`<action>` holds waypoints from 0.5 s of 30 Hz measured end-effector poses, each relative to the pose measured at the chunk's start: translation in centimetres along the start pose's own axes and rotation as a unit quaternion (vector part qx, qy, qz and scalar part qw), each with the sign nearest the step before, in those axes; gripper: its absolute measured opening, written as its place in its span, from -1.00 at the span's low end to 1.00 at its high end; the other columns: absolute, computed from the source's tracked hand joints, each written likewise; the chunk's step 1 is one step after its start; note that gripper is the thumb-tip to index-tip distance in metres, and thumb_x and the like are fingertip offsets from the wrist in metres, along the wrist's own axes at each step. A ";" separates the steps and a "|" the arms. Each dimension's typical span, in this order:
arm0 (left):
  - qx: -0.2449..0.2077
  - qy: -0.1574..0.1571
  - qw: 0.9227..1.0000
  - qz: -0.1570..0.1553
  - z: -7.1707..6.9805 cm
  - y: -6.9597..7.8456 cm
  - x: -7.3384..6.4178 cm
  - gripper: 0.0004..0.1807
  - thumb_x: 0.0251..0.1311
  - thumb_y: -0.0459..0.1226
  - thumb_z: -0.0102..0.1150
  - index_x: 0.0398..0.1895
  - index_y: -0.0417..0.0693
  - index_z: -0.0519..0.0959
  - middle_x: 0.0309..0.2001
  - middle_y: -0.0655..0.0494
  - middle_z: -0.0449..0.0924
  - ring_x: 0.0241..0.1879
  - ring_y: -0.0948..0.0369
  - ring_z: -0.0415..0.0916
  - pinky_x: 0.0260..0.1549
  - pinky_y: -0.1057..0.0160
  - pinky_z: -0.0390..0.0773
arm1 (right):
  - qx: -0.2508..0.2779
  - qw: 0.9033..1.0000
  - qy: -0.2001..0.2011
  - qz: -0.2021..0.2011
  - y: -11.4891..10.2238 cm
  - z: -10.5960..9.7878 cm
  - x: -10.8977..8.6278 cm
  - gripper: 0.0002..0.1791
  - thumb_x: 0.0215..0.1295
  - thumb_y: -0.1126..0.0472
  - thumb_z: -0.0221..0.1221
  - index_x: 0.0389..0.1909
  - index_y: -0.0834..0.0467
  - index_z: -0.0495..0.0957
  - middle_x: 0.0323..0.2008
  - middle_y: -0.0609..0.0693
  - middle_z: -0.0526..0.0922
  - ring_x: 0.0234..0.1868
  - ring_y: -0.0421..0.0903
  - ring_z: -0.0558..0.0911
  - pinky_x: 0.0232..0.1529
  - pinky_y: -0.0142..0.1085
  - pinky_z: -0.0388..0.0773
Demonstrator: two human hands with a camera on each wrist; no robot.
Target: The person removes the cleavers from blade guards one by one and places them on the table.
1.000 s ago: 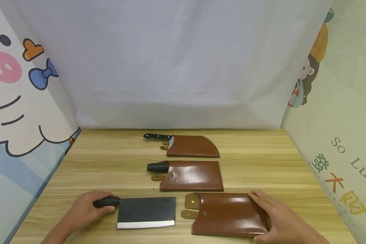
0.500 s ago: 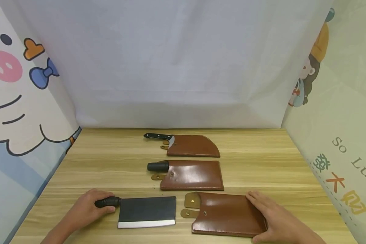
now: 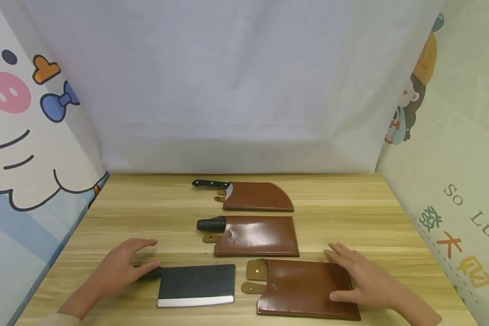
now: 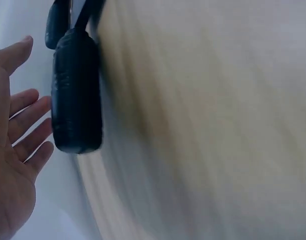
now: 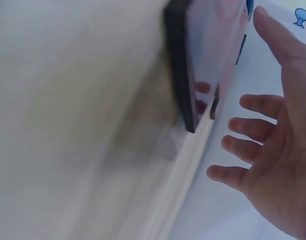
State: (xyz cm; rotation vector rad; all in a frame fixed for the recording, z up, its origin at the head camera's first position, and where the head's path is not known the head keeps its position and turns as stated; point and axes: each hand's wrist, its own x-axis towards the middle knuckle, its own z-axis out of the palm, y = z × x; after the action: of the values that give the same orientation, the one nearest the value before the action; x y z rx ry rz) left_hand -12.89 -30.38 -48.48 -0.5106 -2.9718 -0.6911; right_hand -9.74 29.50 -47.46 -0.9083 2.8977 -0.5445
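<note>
Since half a second ago, the left hand (image 3: 120, 267) has let go of the cleaver (image 3: 196, 285) and the right hand (image 3: 364, 276) of the large sheath (image 3: 301, 287). Leftmost on the wooden table (image 3: 126, 203), the left hand is spread, thumb well apart from the fingers, holding nothing just above the black handle (image 4: 77, 95); whether a fingertip brushes it, I cannot tell. To its right lies the cleaver's dark blade, flat, a pale strip along its near edge. Farther back, the rear sheath (image 3: 256, 196) and middle sheath (image 3: 261, 236) each hold a knife, black handles pointing left. At front right, the large sheath lies flat, two tan straps (image 3: 257, 270) at its left end, near the blade. Over its right end the right hand is spread, gripping nothing.
</note>
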 end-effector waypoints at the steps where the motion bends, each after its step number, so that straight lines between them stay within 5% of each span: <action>1: 0.003 0.003 1.000 0.004 0.0 0.2 0.5 -0.34 0.23 0.14 0.37 0.26 -0.05 0.61 0.18 -0.03 0.63 0.20 -0.14 0.54 0.11 -0.24 0.53 | -0.003 1.000 0.005 -0.004 0.0 -0.1 0.3 0.03 0.16 -0.40 0.34 0.43 0.26 0.40 0.45 0.31 0.34 0.41 0.39 0.36 0.21 0.31 0.43; 15: -0.007 0.009 0.998 0.058 1.4 4.8 7.3 -0.30 0.28 0.05 0.37 0.42 -0.03 0.48 0.33 -0.07 0.53 0.30 -0.14 0.47 0.21 -0.26 0.46 | -0.039 0.997 0.050 -0.036 -0.6 -0.9 6.0 0.00 0.19 -0.27 0.40 0.49 0.23 0.32 0.46 0.28 0.33 0.41 0.31 0.39 0.27 0.20 0.45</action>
State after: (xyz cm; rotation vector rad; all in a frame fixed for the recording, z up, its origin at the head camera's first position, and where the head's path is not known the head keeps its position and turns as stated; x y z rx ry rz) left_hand -18.12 -23.44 -46.88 -0.6678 -2.8948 -0.7023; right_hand -14.52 25.91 -46.10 -1.0291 3.0036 -0.4995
